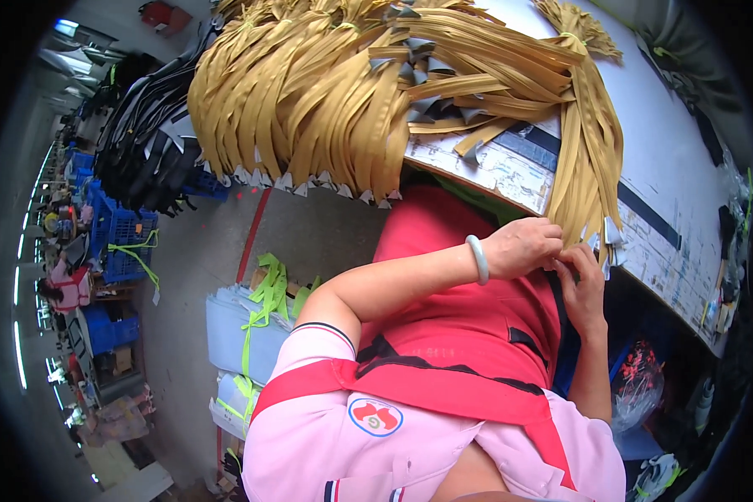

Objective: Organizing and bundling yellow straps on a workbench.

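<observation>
Your left hand (523,248) and right hand (582,283) meet right of centre, fingers bent, tips together; I cannot tell whether they grip anything. Just above them, the gold bundle (590,155) drapes over the edge of the bench (510,173). More gold strips (297,109) heap across the frame's top.

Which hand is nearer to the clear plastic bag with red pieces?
Right. The right hand is up-left of the bag in view; the left hand is farther up-left.
</observation>
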A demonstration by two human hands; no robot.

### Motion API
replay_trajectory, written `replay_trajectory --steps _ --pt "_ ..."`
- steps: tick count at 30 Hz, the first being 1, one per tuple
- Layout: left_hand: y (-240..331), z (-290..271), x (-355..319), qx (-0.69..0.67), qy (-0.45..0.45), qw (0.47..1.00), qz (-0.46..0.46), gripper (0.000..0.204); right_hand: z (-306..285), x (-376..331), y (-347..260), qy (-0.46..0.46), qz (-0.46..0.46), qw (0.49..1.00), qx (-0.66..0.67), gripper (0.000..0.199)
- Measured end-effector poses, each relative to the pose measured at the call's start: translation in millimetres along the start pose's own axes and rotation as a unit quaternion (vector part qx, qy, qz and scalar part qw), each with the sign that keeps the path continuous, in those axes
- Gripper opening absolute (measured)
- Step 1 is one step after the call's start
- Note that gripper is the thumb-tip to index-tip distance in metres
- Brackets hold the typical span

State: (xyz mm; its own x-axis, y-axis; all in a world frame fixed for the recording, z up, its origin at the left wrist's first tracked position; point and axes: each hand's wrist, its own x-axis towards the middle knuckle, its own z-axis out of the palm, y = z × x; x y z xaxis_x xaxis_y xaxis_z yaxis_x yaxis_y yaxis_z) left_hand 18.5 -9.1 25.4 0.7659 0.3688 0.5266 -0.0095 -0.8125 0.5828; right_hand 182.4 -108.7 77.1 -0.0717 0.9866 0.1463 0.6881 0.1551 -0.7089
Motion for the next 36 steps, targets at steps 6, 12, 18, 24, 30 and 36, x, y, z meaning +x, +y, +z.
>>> replay_trajectory --steps 6,12,18,24,30,36 --pt "-7.1 -31.1 -6.4 -0.186 0.084 0.972 -0.115 0.014 24.6 7.9 28.6 0.054 0.118 0.932 0.339 0.014" --pt "-1.2 -52.3 -6.3 -0.345 0.143 0.915 -0.153 0.013 22.3 45.4 0.6 0.036 -0.011 0.954 0.299 0.016" --pt "20.2 -71.1 -9.2 -0.245 0.196 0.947 -0.063 0.015 18.7 55.9 -8.3 0.024 -0.069 0.947 0.313 0.008" --pt "9.8 -78.1 -15.1 -0.361 0.179 0.905 -0.133 0.008 14.0 67.1 -19.1 -0.053 -0.065 0.927 0.366 0.011" --pt "-13.0 -77.9 -26.3 -0.529 0.151 0.811 -0.201 0.006 9.5 99.8 -15.6 -0.206 0.095 0.872 0.434 0.014" --pt "-16.6 -85.9 -21.0 -0.512 0.114 0.822 -0.220 0.010 15.6 100.9 -6.9 -0.172 0.100 0.859 0.472 0.013"
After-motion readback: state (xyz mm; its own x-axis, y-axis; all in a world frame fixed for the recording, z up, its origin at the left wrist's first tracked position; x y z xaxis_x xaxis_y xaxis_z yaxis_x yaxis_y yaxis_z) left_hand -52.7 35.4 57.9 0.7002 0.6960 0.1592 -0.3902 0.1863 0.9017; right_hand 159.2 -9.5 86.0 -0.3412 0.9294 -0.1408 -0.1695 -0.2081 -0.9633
